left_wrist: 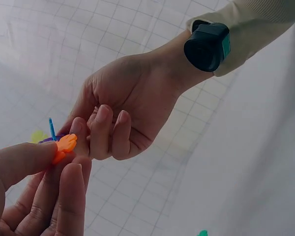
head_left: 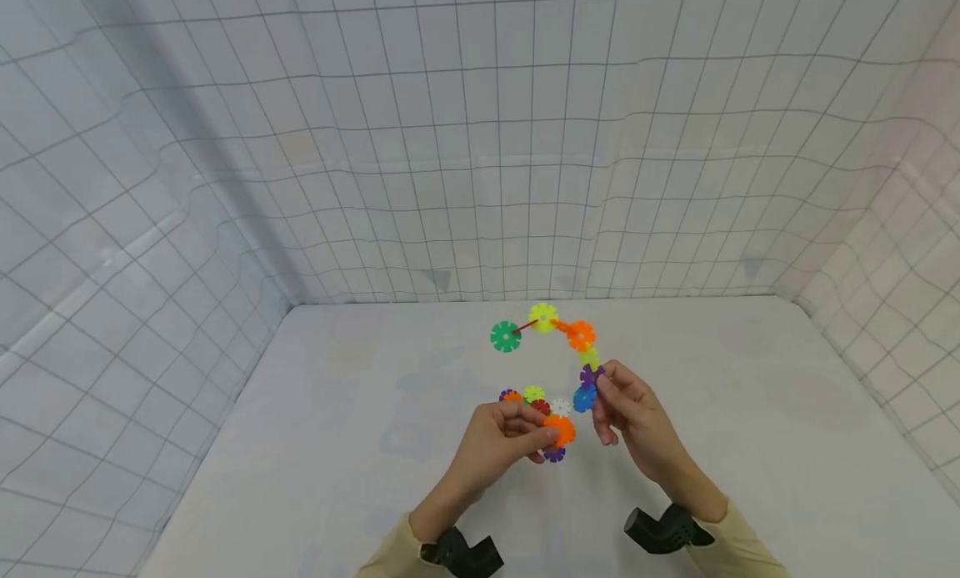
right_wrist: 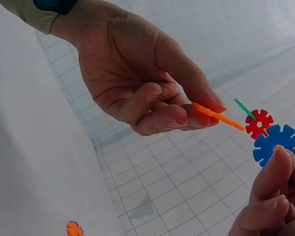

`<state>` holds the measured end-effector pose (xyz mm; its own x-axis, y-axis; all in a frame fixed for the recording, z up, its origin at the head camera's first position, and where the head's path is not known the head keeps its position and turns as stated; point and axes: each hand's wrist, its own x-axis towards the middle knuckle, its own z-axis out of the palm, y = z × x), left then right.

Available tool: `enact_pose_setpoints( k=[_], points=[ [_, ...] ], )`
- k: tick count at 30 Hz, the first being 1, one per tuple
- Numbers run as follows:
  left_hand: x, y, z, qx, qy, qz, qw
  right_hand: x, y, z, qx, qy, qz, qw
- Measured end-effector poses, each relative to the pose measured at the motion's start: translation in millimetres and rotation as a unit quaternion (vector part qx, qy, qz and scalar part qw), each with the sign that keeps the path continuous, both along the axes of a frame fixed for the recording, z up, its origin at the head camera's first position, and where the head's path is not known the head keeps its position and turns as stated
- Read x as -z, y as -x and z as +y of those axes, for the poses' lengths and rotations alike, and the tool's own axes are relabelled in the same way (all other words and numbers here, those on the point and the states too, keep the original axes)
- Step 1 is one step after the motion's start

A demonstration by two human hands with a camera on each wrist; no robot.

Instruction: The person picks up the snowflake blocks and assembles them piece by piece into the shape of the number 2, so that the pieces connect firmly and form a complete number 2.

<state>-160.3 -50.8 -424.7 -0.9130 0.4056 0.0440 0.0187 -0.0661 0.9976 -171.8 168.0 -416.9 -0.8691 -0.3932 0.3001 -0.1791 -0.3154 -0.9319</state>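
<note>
My left hand pinches an orange notched building disc between thumb and fingers. A short cluster joins it: a white disc, a red disc, a yellow-green disc and a purple disc below. Close by, my right hand grips the lower end of a curved chain of such discs, at a purple disc and a blue disc. From there the chain arcs up through an orange disc and a yellow disc to a green disc.
Beneath both hands spreads a white tabletop. White sheeting with a dark grid rises behind it and along both sides. Black wrist cameras sit on both wrists, over pale yellow sleeves.
</note>
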Motion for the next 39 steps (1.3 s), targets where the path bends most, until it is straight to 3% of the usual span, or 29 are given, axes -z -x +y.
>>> enact_pose_setpoints(
  k=[19,39],
  points=[
    [1.3,-3.5,2.8,-0.033,-0.001,0.016,0.9993,6.7,-4.9,-13.2,0.069,-0.062,0.024,0.9954],
    [2.0,-2.8,3.3,-0.041,0.001,0.005,0.9992,7.2,-5.9,-15.0,0.084,-0.061,0.023,0.9944]
  ],
)
